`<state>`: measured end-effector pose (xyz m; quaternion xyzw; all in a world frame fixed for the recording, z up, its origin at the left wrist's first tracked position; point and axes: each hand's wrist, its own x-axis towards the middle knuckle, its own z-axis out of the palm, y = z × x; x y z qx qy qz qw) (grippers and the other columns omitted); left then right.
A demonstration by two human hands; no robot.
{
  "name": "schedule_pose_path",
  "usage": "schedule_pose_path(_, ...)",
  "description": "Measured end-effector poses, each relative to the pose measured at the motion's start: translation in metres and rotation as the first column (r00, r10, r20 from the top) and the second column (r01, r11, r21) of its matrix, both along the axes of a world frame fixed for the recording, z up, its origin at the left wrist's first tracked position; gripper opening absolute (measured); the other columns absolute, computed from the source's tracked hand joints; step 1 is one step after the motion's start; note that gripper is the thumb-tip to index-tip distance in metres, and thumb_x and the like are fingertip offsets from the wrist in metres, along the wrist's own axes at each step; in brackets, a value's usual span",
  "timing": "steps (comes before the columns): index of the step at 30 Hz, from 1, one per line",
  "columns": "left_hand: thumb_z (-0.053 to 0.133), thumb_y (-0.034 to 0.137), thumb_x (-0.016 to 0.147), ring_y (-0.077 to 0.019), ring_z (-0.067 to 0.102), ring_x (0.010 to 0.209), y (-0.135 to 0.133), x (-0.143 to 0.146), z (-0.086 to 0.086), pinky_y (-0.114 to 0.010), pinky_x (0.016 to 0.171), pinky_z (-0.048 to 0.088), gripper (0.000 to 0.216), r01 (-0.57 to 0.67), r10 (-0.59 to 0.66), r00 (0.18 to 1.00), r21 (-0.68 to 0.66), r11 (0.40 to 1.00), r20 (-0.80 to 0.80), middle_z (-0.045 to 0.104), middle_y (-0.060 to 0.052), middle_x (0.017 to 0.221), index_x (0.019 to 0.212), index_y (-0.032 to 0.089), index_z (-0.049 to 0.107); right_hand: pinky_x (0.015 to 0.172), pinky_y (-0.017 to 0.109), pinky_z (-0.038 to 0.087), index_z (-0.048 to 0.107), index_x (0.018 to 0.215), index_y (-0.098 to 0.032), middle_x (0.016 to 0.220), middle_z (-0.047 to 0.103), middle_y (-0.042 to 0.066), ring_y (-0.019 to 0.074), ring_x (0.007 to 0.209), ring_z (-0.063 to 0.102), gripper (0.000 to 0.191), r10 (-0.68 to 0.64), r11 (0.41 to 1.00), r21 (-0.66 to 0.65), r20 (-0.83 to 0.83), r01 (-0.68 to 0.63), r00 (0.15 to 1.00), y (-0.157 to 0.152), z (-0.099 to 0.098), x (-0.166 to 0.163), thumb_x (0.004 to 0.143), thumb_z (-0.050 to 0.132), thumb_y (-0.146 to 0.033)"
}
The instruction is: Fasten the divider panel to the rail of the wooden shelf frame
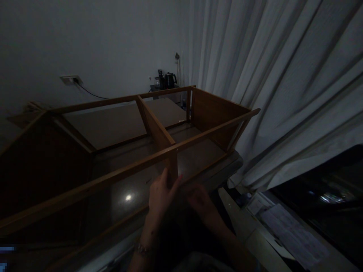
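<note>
A brown wooden shelf unit [133,161] lies on its side before me, its open frame reaching from lower left to upper right. My left hand [163,190] grips the lower part of its middle divider [172,162], thumb on the right side and fingers on the left. To the right, my right hand [198,198] hovers by the unit's near edge, dim and smeared by motion. Its fingers look bent, but whether anything is in them cannot be made out. A bracelet [144,249] circles my left wrist.
White curtains [272,75] hang along the right. Papers [292,230] lie at the lower right beside a dark glossy panel [329,192]. A black kettle [170,80] stands on a small table at the back. A cable runs from a wall socket [70,79]. Grey padding [234,162] lies under the unit.
</note>
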<state>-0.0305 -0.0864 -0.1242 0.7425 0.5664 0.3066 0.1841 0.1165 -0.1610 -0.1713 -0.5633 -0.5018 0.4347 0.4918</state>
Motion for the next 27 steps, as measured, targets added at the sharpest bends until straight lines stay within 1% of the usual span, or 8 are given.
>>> schedule_pose_path(4,0.044,0.059,0.086,-0.0197,0.066,0.073,0.001,0.0,-0.001,-0.027,0.061,0.046,0.048,-0.021,0.021,1.0,-0.002,1.0,-0.013,0.069,-0.006,0.085,0.111,0.019,0.053,0.074,0.029,0.049,0.054,0.105,-0.023,0.089,0.062,0.002,0.016,0.08,0.059,0.018,-0.048,0.986,0.165,0.303,-0.003,0.952,-0.001,-0.004,-0.001,0.088,0.05,-0.021)
schedule_pose_path(8,0.043,0.059,0.086,-0.0204,0.066,0.073,0.001,0.0,-0.002,-0.027,0.06,0.046,0.048,-0.014,0.014,1.0,0.004,1.0,-0.021,0.07,-0.007,0.085,0.111,0.019,0.053,0.08,0.034,0.047,0.057,0.106,-0.022,0.094,0.064,0.006,0.0205,0.088,0.058,0.026,-0.069,0.896,0.38,0.629,-0.229,0.775,-0.002,-0.018,0.0,0.089,0.04,-0.01)
schedule_pose_path(10,0.043,0.059,0.086,-0.0203,0.066,0.074,0.001,0.0,-0.001,-0.027,0.061,0.046,0.048,-0.01,0.011,1.0,0.009,1.0,-0.02,0.07,-0.007,0.087,0.11,0.019,0.054,0.078,0.034,0.047,0.058,0.104,-0.022,0.089,0.065,0.006,0.0205,0.083,0.058,0.026,-0.052,0.868,0.376,0.717,-0.324,0.695,-0.002,-0.025,0.003,0.091,0.039,-0.009)
schedule_pose_path(13,0.043,0.06,0.086,-0.0206,0.067,0.075,0.0,0.0,-0.001,-0.027,0.061,0.046,0.05,-0.021,0.021,0.999,0.004,1.0,-0.028,0.07,-0.008,0.09,0.112,0.018,0.053,0.075,0.034,0.047,0.061,0.094,-0.022,0.078,0.065,0.004,0.0191,0.074,0.058,0.023,-0.045,0.875,0.34,0.767,-0.345,0.64,0.0,-0.031,0.01,0.094,0.04,-0.015)
schedule_pose_path(15,0.043,0.06,0.086,-0.0209,0.067,0.076,0.0,0.0,-0.001,-0.027,0.062,0.047,0.05,-0.02,0.02,0.999,0.009,1.0,-0.037,0.069,-0.008,0.09,0.112,0.018,0.053,0.074,0.033,0.047,0.063,0.09,-0.022,0.076,0.066,0.004,0.0181,0.074,0.059,0.022,-0.063,0.885,0.354,0.734,-0.302,0.676,0.001,-0.032,0.014,0.095,0.041,-0.021)
schedule_pose_path(18,0.041,0.06,0.086,-0.0209,0.067,0.076,0.0,0.0,-0.002,-0.028,0.063,0.047,0.051,-0.012,0.012,0.999,0.006,1.0,-0.038,0.069,-0.008,0.088,0.112,0.018,0.052,0.075,0.033,0.05,0.062,0.099,-0.021,0.087,0.069,0.006,0.0187,0.081,0.063,0.02,-0.112,0.899,0.401,0.597,-0.175,0.794,0.003,-0.029,0.016,0.094,0.047,-0.033)
schedule_pose_path(21,0.042,0.06,0.086,-0.0205,0.067,0.077,0.0,-0.001,-0.002,-0.028,0.064,0.048,0.052,-0.012,0.011,1.0,-0.015,1.0,-0.02,0.069,-0.008,0.089,0.115,0.019,0.051,0.074,0.032,0.052,0.063,0.104,-0.02,0.091,0.07,0.006,0.019,0.082,0.065,0.025,-0.106,0.932,0.355,0.469,-0.077,0.877,0.002,-0.023,0.014,0.091,0.053,-0.039)
schedule_pose_path(27,0.043,0.06,0.086,-0.0209,0.066,0.078,0.001,-0.001,-0.001,-0.028,0.065,0.047,0.049,-0.009,0.01,1.0,0.004,1.0,-0.015,0.069,-0.007,0.088,0.111,0.019,0.053,0.078,0.029,0.052,0.072,0.092,-0.023,0.091,0.074,0.003,0.0177,0.083,0.069,0.025,0.052,0.977,0.188,0.246,-0.1,0.968,-0.003,-0.006,0.001,0.091,0.052,-0.038)
